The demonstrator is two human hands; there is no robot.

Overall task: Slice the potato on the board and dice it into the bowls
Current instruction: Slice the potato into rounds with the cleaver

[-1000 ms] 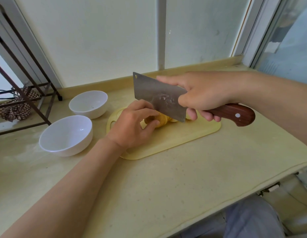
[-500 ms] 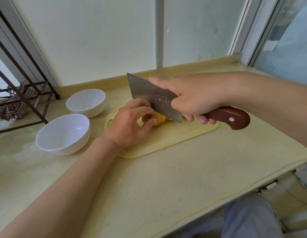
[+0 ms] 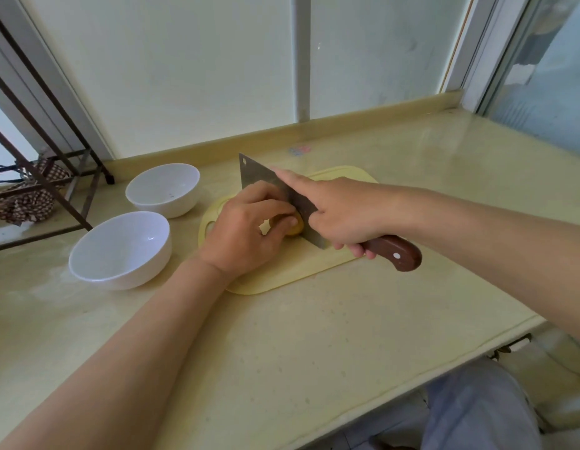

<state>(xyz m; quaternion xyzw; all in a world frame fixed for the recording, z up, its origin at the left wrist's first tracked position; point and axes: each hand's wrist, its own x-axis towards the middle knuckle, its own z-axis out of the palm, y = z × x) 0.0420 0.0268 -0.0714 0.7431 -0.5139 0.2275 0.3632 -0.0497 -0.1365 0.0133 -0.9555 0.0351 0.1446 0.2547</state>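
The left grip (image 3: 246,235) pinches the potato (image 3: 295,227) on the board (image 3: 282,272), and the right grip (image 3: 343,216) holds the cleaver (image 3: 259,178) just beside it.

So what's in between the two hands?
In the head view, the blade of the cleaver stands between the left hand and the right hand, set against the potato that the left hand holds on the board.

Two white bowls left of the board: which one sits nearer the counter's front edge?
The larger-looking bowl at the lower left; the other bowl stands behind it, toward the window.
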